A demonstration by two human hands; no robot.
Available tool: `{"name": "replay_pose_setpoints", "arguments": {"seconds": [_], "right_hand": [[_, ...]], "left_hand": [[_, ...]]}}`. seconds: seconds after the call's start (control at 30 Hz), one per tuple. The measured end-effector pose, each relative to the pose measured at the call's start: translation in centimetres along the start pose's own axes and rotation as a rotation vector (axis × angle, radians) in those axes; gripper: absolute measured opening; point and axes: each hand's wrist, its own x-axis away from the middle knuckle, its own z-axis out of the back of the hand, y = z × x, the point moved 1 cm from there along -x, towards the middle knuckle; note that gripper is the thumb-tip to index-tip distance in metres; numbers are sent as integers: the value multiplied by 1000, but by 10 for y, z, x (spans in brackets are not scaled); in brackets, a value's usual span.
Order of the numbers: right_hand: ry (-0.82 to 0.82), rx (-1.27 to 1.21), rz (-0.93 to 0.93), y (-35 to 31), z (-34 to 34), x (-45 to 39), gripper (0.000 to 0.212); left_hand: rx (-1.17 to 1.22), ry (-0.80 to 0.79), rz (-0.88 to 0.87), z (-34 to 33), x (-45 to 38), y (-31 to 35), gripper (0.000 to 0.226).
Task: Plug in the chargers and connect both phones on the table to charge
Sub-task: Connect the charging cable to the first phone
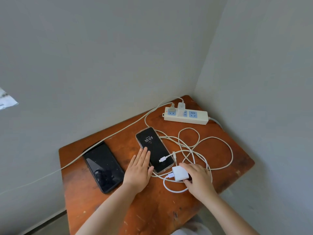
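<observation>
A plain room corner in a home or lodging is suggested, though the exact kind of room cannot be told. Two bare, grey-white painted walls (118, 48) meet just behind a small wooden surface (152, 209), whose reddish-brown varnish is worn and scratched. A white power strip (199, 118) with blue sockets is laid on the surface near the corner, and loose white charging cables (215, 138) are tangled beside it. Two phones, one lit (155, 149) and one dark (104, 167), are laid flat there. A scrap of paper (7, 99) is stuck on the left wall.
</observation>
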Motion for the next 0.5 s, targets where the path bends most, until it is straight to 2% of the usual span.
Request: {"name": "replay_pose_setpoints", "arguments": {"seconds": [0.5], "right_hand": [[-97,-35,23,4,1,8,52]], "left_hand": [[0,-16,-15,0,1,1,59]]}}
